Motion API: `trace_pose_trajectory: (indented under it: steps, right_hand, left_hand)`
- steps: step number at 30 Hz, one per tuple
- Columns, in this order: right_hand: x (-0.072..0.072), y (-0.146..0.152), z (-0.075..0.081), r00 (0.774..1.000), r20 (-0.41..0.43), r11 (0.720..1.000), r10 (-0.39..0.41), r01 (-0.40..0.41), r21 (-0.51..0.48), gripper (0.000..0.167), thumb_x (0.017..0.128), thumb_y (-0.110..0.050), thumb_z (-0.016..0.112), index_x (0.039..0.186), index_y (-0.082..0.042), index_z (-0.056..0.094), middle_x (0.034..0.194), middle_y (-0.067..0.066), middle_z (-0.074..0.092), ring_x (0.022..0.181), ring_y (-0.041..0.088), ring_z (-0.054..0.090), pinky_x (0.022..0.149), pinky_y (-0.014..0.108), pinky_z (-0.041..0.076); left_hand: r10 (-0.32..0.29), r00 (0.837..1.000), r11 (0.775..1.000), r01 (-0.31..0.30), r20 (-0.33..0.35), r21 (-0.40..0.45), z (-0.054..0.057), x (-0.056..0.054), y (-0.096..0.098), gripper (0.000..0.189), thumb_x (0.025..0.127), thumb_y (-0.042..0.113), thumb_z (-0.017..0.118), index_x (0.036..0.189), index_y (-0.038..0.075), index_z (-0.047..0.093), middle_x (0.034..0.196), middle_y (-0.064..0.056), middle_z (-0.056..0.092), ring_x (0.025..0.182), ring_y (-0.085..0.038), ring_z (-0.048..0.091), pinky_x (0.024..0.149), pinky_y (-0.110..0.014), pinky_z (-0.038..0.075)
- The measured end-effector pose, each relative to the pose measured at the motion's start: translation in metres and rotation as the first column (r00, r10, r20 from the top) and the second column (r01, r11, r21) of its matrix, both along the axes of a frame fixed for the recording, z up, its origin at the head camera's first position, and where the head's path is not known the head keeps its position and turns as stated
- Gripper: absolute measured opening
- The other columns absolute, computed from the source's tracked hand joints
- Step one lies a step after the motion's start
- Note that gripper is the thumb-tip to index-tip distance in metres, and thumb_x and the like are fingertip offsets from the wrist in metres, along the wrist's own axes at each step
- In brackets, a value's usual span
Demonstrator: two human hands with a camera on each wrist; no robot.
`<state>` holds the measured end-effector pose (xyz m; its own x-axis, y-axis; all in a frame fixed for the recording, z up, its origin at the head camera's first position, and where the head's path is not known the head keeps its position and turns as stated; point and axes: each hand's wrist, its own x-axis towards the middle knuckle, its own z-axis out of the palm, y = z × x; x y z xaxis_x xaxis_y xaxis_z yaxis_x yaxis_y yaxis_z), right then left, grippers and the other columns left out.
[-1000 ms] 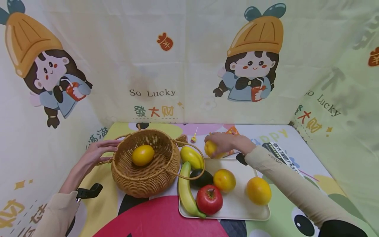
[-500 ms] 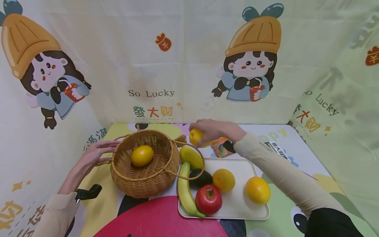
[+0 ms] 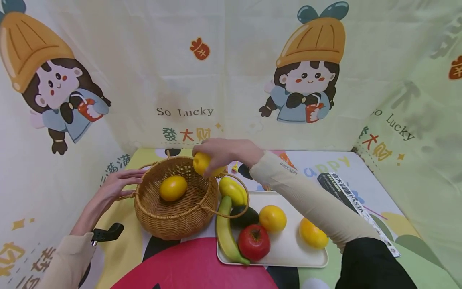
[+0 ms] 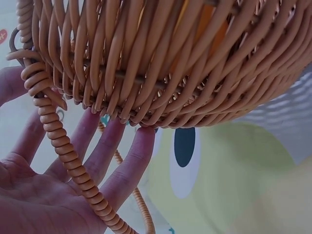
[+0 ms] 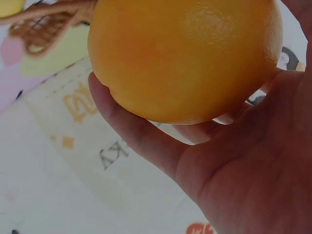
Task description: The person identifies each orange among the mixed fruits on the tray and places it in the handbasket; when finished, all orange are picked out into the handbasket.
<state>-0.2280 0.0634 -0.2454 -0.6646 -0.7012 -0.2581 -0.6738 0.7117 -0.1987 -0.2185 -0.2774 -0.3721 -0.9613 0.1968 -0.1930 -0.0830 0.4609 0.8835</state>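
Observation:
My right hand (image 3: 231, 154) grips an orange (image 3: 203, 162) above the far right rim of the wicker basket (image 3: 162, 224). In the right wrist view, fingers curve round the underside of that orange (image 5: 185, 58). Inside the basket lies one yellow, lemon-like fruit (image 3: 173, 188). At the basket's left side is my left hand (image 3: 117, 186). The left wrist view has its fingertips touching the wicker wall (image 4: 122, 63), fingers extended, with a loop handle (image 4: 73, 161) crossing in front of the palm.
Right of the basket, a white tray (image 3: 288, 257) bears a banana (image 3: 227, 233), an avocado-like dark fruit (image 3: 245, 216), an apple (image 3: 254, 242) and two oranges (image 3: 272, 218). The basket's right handle (image 3: 246, 200) overhangs the tray. A pasta box (image 3: 346, 196) lies far right; a lollipop (image 3: 235, 167) lies behind.
My right hand has carried the orange leftward from behind the tray to above the basket's rim. The left hand and the basket have stayed in place.

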Motion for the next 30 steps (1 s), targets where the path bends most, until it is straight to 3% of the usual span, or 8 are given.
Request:
trace_pose_trajectory:
  steps: [8,15,22,30]
  right_hand:
    - [-0.003,-0.043,-0.013,0.996,0.046,0.997,0.078,-0.079,0.021,0.060,0.081,-0.036,0.075,0.133,-0.019,0.050,0.117,-0.002,0.053,0.102,0.012,0.049,0.084,0.024,0.041]
    - [-0.004,-0.082,-0.033,0.986,0.057,0.981,0.159,-0.164,0.106,0.057,0.081,-0.040,0.072,0.130,-0.019,0.050,0.113,-0.005,0.056,0.098,0.011,0.050,0.078,0.020,0.041]
    - [0.000,-0.105,-0.045,0.988,0.076,0.976,0.133,-0.144,0.163,0.070,0.080,-0.047,0.072,0.140,-0.025,0.045,0.127,-0.008,0.050,0.107,0.007,0.045,0.087,0.021,0.039]
    - [0.002,-0.119,-0.059,0.988,0.097,0.969,0.117,-0.135,0.206,0.068,0.079,-0.050,0.072,0.138,-0.029,0.046,0.121,-0.010,0.051,0.104,0.006,0.046,0.084,0.022,0.041]
  left_hand:
    - [0.008,1.000,1.000,-0.008,0.002,-0.005,0.001,0.000,-0.001,0.062,0.093,0.041,0.061,0.140,0.004,0.047,0.111,0.021,0.060,0.093,0.007,0.057,0.080,-0.023,0.053]
    - [0.003,1.000,1.000,-0.003,0.004,0.002,0.002,-0.001,-0.001,0.062,0.093,0.041,0.061,0.140,0.004,0.047,0.107,0.025,0.059,0.095,0.005,0.056,0.080,-0.023,0.053]
    - [-0.006,1.000,1.000,0.005,-0.006,-0.018,-0.001,-0.002,-0.001,0.059,0.095,0.039,0.058,0.141,0.003,0.047,0.114,0.020,0.061,0.101,0.002,0.055,0.080,-0.025,0.053]
    - [-0.004,1.000,1.000,0.004,0.000,-0.023,0.000,-0.001,0.000,0.062,0.094,0.041,0.059,0.141,0.004,0.047,0.119,0.016,0.059,0.099,0.003,0.054,0.082,-0.026,0.053]
